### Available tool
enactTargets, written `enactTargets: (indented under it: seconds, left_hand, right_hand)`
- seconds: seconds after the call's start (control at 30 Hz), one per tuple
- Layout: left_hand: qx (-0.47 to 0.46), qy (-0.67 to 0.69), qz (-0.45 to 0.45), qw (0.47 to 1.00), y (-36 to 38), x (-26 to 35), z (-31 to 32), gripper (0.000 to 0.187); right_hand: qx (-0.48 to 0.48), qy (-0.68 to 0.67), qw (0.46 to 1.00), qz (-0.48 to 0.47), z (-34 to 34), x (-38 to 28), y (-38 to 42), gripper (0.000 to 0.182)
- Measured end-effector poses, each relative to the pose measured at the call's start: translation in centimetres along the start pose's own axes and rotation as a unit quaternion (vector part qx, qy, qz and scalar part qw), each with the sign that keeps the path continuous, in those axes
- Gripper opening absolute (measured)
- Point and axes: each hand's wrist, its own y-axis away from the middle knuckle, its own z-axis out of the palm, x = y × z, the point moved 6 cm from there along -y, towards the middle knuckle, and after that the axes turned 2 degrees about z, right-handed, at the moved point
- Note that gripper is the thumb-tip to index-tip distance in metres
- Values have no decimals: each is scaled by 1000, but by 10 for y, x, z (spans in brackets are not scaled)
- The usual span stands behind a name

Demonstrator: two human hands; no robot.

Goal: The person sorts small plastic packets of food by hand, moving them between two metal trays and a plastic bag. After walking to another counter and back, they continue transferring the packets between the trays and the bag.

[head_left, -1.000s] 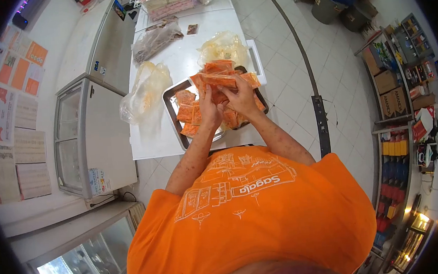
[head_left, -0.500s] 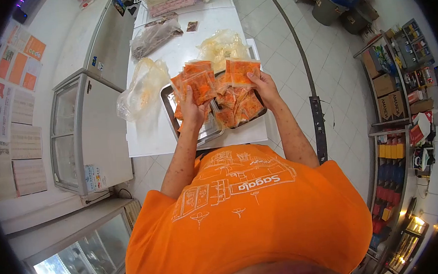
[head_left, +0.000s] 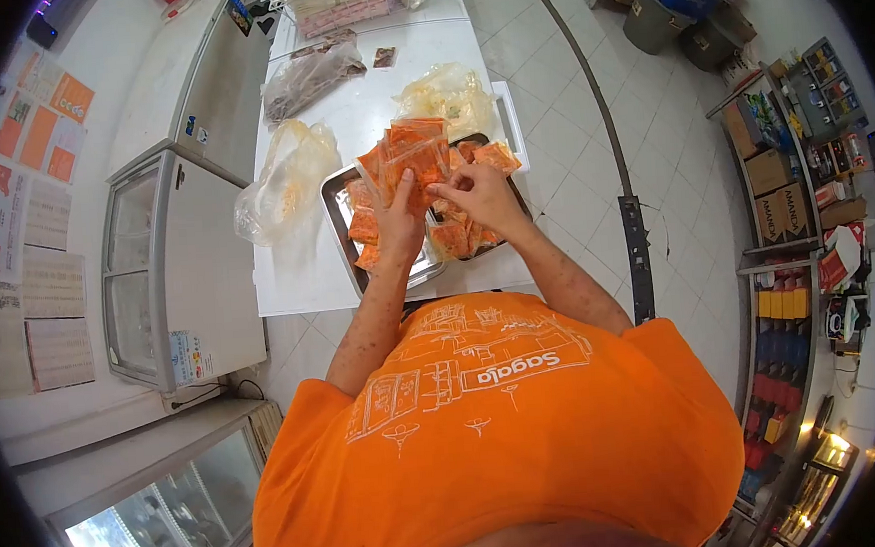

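Observation:
My left hand [head_left: 401, 226] is closed round a fanned stack of flat clear packets [head_left: 418, 146] with orange contents. At the right edge of that stack, my right hand [head_left: 481, 196] pinches with thumb and forefinger; a packet edge seems to be between them. Below the hands are two metal trays side by side. The left tray [head_left: 333, 187] holds several orange packets [head_left: 363, 225] along its left side, with bare metal showing near the front. More packets [head_left: 452, 238] lie heaped in the right tray [head_left: 526, 211], partly hidden by my right hand and forearm.
An open clear plastic bag [head_left: 287, 182] lies left of the trays, and a yellowish one [head_left: 444, 98] behind them. Farther back on the white table [head_left: 376, 92] are a greyish bag [head_left: 313, 78], a small dark packet [head_left: 384, 57] and a pink-striped bundle [head_left: 341, 7].
My right hand has moved left from over the right tray to the stack in my left hand. The packet it held at the right is now at or in the stack.

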Motion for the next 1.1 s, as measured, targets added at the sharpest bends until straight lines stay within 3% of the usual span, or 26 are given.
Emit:
enactTargets:
  seconds: [0.07, 0.13, 0.2, 0.23, 0.3, 0.43, 0.5, 0.57, 0.67, 0.7, 0.73, 0.77, 0.87, 0.9, 0.97, 1.03, 1.1]
  left_hand:
    - [-6, -206, 129, 970, -8, -7, -16, 46]
    - [2, -224, 129, 966, -5, -1, -7, 45]
    - [14, -114, 41, 992, 0, -2, 3, 44]
    - [19, -88, 17, 996, 0, -3, 7, 43]
    - [22, -150, 45, 987, -7, -10, 1, 44]
    - [-19, -42, 112, 993, -9, -6, 11, 51]
    - [-45, 18, 37, 998, -14, -3, 14, 50]
    - [-79, 15, 5, 997, -11, 14, 22, 50]
    - [-107, -39, -115, 987, -18, -5, -1, 51]
    - [-137, -104, -150, 974, -21, -12, -6, 59]
    - [-129, -183, -104, 969, -24, -16, -11, 62]
    - [-120, -260, -57, 956, -25, -19, -16, 65]
    - [-150, -471, 129, 859, -3, 23, 19, 69]
    - [-195, -602, 253, 732, 8, 39, 36, 66]
    - [-275, -682, 372, 567, 19, 37, 43, 60]
    - [-364, -635, 385, 562, 12, 24, 36, 54]
    - [-373, -605, 386, 588, 6, 26, 32, 50]
  right_hand:
    - [41, -74, 996, -20, 9, -8, 6, 33]
    - [54, -151, 987, 7, 19, -1, 5, 33]
    - [44, -230, 969, 80, 31, 10, 4, 33]
    - [74, -206, 975, 33, 27, 3, 5, 32]
    - [129, -153, 978, -60, 22, -15, 12, 29]
    - [95, -114, 987, -64, 21, -25, 12, 28]
    - [124, -76, 985, -95, -1, -33, 27, 28]
    - [228, -85, 970, -20, -26, -3, 23, 14]
    - [138, -393, 909, -27, -20, 36, -13, 26]
    - [62, -443, 893, 49, -17, 37, -14, 31]
    - [-16, -488, 864, 124, -16, 30, -12, 36]
    - [-94, -526, 822, 197, -9, 27, -7, 41]
    - [-47, -563, 791, 236, -5, 55, -3, 39]
    - [-49, -541, 806, 233, -9, 59, -4, 38]
    - [-55, -497, 835, 230, -12, 66, -2, 37]
    - [-51, -470, 857, 204, -17, 49, 4, 37]
    - [-53, -459, 865, 196, -17, 41, 6, 36]
